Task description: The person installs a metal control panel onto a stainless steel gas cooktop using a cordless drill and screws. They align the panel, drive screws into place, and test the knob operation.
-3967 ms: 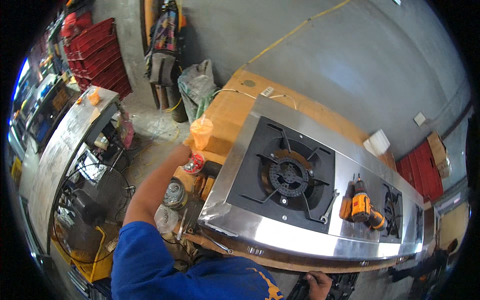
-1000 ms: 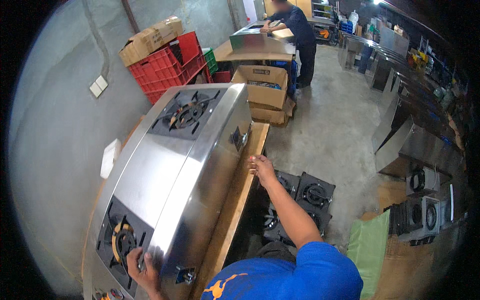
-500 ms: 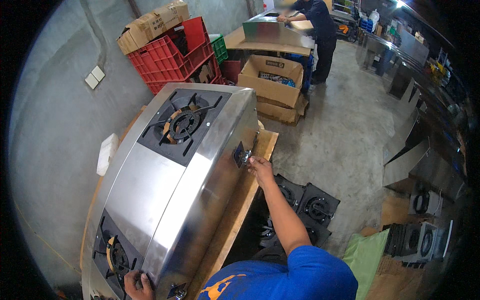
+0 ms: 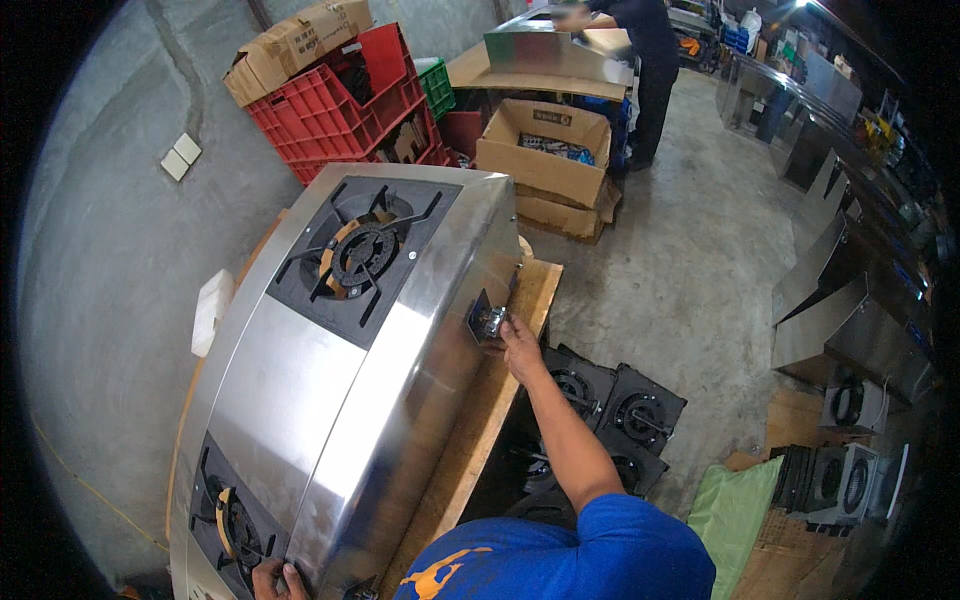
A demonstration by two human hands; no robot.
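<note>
A stainless-steel two-burner gas stove point(image 4: 290, 360) lies on a wooden-edged bench in front of me. Its far burner point(image 4: 364, 254) and near burner point(image 4: 238, 527) each sit in a black plate with a dark pan support. On the stove's right-hand front panel, a shiny control knob point(image 4: 494, 320) stands out from a dark square plate. My right hand point(image 4: 520, 348) has its thumb and fingers closed at this knob. My left hand point(image 4: 278, 580) rests on the stove beside the near burner, fingers apart, partly cut off by the lower edge. A second knob point(image 4: 362, 590) shows close by.
Black burner plates point(image 4: 640, 412) lie on the floor to the right of the bench. Red crates point(image 4: 335, 115) and an open cardboard box point(image 4: 545, 150) stand beyond the stove. Farther back, a person in dark clothes point(image 4: 655, 75) works at another table. Metal panels point(image 4: 850, 310) line the right.
The knob shows a broader face than before, as if turned, with my right hand still at it. My left hand has shifted slightly lower in the view. The co-worker's arms have moved.
</note>
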